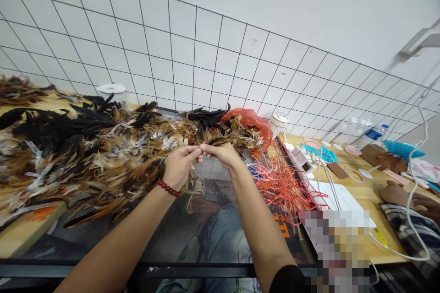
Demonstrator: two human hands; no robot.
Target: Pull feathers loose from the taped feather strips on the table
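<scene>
My left hand [179, 165], below which a dark red bead bracelet circles the wrist, is closed in a pinch. Its fingertips meet those of my right hand [222, 154], also pinched, over the near edge of the feather pile. Whatever lies between the fingers is too small to make out. Right behind both hands spreads a long heap of brown and black feathers [113, 155], with white ties [37, 165] among them. A tangle of red cords [285, 178] lies to the right of my right hand.
A red plastic bag [249, 121] sits behind the feathers. To the right are a white lidded container [280, 121], a power strip [302, 160] with cables, a white tray [343, 203] and a bottle [374, 133]. A black wire grid [206, 55] stands along the back.
</scene>
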